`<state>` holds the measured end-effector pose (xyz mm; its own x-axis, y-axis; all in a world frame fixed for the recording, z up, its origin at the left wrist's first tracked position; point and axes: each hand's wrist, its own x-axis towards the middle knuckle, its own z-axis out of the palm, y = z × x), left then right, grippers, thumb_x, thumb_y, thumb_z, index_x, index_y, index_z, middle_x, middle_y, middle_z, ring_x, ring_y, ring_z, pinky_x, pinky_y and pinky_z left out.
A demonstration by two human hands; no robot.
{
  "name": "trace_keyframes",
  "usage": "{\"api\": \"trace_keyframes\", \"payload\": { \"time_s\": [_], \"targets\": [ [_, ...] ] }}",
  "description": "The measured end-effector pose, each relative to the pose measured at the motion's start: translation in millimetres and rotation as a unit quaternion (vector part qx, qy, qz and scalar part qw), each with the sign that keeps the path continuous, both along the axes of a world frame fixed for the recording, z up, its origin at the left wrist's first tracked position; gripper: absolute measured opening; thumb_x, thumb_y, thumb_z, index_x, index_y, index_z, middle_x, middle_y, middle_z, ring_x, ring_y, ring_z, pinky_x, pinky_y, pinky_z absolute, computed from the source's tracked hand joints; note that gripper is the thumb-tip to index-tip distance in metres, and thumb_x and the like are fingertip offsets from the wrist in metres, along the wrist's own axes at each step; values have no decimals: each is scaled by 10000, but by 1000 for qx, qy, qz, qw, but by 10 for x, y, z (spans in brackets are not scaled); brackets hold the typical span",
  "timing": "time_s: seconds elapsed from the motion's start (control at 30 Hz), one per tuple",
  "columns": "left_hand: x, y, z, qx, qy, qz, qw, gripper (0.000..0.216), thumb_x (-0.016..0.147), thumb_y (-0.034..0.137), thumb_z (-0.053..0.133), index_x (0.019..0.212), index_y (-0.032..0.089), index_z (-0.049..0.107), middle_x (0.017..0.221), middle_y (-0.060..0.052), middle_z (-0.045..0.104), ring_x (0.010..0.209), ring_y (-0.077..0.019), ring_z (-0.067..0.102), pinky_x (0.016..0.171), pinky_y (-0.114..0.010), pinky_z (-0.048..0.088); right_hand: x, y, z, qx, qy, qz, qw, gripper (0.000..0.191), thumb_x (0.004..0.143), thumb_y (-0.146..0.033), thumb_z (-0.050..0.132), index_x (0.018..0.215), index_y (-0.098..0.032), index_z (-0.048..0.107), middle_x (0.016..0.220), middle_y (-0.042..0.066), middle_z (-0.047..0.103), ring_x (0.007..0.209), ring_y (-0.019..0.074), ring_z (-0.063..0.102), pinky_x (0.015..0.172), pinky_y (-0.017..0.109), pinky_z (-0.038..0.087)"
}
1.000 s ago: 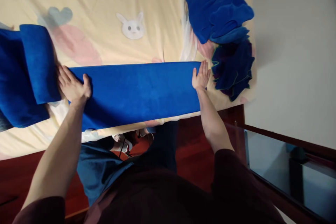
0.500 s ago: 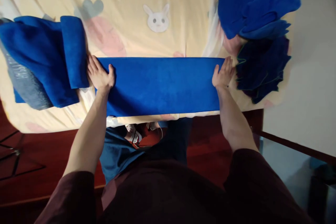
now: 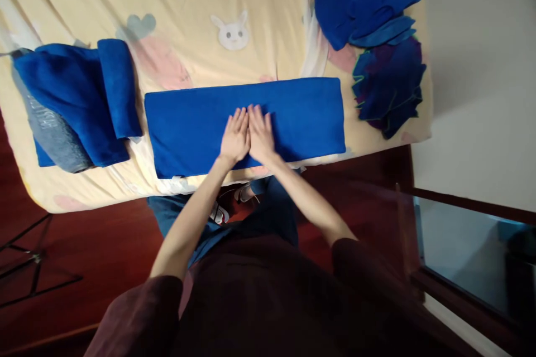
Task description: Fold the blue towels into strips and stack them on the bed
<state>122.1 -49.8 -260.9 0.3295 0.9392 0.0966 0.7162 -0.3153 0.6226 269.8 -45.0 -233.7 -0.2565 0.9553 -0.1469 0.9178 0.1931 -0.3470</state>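
Hands: left hand [image 3: 235, 138] and right hand [image 3: 260, 135] are lying flat, side by side, index fingers touching, palms down and fingers stretched out together, gripping nothing.
Towel under the hands: folded blue towel [image 3: 245, 124] is lying as a long strip across the near edge of the bed; both palms are pressing on its middle, with equal lengths running out to the left of the left hand and to the right of the right hand.
Bed: cream bedsheet [image 3: 188, 11] with a rabbit print [image 3: 231, 33] is spreading out beyond the fingertips; the rabbit is sitting just past the far edge of the strip, ahead of the hands.
Left of the left hand: blue rolled towel [image 3: 119, 86] is lying just beside the strip's left end, resting against a larger blue folded pile [image 3: 69, 100], which is sitting on something grey [image 3: 52, 128] that cannot be made out.
Right of the right hand: loose heap of blue cloths [image 3: 364, 3] is lying well past the strip's right end and further away, and a darker blue heap [image 3: 389, 86] is sitting nearer, close to the strip's right end.
Below the wrists: forearms are reaching out bare from dark red sleeves [image 3: 138, 318] over a reddish-brown floor [image 3: 84, 245].
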Motion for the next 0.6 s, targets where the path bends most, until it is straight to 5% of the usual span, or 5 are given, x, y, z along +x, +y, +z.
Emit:
{"api": "trace_keyframes", "payload": {
  "time_s": [0.17, 0.47, 0.6],
  "targets": [
    [175, -379, -214, -11, 0, 31, 999, 655, 922, 252, 357, 1560, 107, 380, 1655, -109, 284, 1561, -226, 188, 1293, -484, 110, -296, -486, -252, -4, 45, -7, 999, 665, 1023, -280, 331, 1637, -121, 131, 1708, 66, 89, 1590, 254, -26, 1286, 552, -21],
    [50, -369, -150, 8, 19, 57, 998, 628, 968, 324, 356, 1563, 125, 390, 1651, -88, 295, 1563, -233, 181, 1290, -481, 110, -204, -414, -231, 12, 39, 10, 999, 614, 1036, -299, 296, 1623, -136, 224, 1714, 41, 69, 1591, 215, 0, 1296, 494, -12],
    [-349, -529, -75, -7, 39, 89, 995, 606, 999, 393, 367, 1551, 148, 420, 1655, -94, 288, 1564, -246, 175, 1288, -482, 88, 125, -414, -243, 22, 36, 2, 999, 620, 1051, -423, 296, 1619, -179, 252, 1712, 38, 119, 1590, 202, 49, 1296, 480, 13]
  ]
}}
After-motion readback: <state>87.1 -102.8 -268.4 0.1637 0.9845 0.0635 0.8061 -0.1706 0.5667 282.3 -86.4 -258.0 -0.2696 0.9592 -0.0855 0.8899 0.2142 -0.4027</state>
